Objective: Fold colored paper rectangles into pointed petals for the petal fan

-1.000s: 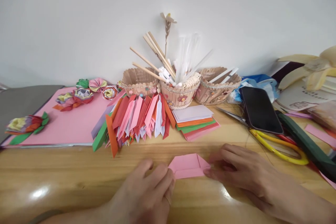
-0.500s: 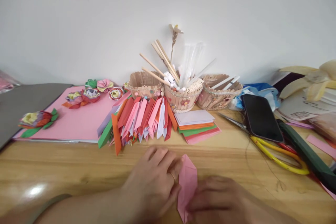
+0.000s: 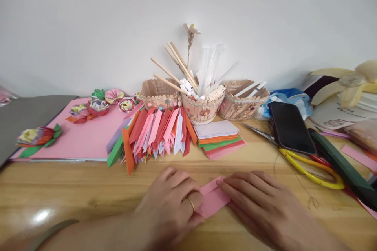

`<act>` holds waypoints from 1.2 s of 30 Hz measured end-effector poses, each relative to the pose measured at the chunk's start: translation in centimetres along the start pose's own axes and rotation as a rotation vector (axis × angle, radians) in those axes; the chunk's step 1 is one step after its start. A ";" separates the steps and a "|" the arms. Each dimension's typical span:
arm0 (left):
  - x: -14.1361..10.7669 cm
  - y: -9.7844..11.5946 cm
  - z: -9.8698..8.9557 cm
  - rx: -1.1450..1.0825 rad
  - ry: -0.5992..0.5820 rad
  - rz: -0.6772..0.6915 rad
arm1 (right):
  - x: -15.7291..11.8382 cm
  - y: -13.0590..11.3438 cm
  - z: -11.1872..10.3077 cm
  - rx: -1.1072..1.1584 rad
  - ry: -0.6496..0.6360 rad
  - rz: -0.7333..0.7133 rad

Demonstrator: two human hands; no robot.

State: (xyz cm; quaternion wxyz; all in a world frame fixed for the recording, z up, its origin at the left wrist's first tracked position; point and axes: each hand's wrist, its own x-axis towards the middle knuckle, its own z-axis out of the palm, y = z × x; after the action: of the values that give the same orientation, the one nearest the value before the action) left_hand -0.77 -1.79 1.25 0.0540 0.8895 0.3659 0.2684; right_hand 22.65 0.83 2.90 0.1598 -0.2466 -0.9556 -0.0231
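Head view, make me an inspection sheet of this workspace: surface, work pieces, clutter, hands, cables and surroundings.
Surface: glossy wooden tabletop, light reflection at left.
Work pieces: folded pink paper nearest; folded paper strips and paper stack beyond it.
Clutter: phone and yellow-handled scissors at right; paper flowers at left.
Hands: left hand and right hand both touch the pink paper.
Cables: nothing seen; a thin loose strand lies near the scissors.
Surroundings: pale wall behind, three decorated baskets in front of it.

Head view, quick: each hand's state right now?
Left hand: closed on the left end of the folded pink paper.
Right hand: over the paper's right end; whether its grip is closed cannot be told.
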 end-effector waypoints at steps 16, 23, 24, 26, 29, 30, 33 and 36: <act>0.1 0.1 -0.4 0.095 0.095 -0.073 | 0.1 0.4 0.7 0.202 0.052 0.116; -0.3 0.2 -0.2 0.122 0.064 -0.103 | 0.7 0.5 0.7 0.251 0.062 0.131; -0.4 0.2 -0.1 0.143 0.058 -0.089 | 0.7 0.4 0.7 0.252 0.060 0.124; -0.6 0.1 0.0 0.159 0.065 -0.061 | 0.7 0.3 0.7 0.270 0.049 0.111; -0.6 0.1 -0.1 0.131 0.102 -0.051 | 0.7 0.2 0.7 0.280 0.049 0.102; -0.5 0.1 -0.1 0.116 0.106 -0.057 | 0.7 0.2 0.7 0.276 0.055 0.100; -0.2 0.2 -0.2 0.078 0.092 -0.086 | 0.7 0.3 0.6 0.286 0.056 0.097; -0.1 0.2 -0.2 0.034 0.079 -0.105 | 0.6 0.3 0.6 0.342 0.019 0.127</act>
State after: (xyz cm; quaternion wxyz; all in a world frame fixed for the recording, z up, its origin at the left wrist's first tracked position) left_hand -0.83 -1.97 1.47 0.0383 0.8586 0.4184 0.2937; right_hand 22.13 1.48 2.55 0.2095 -0.2756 -0.9265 0.1475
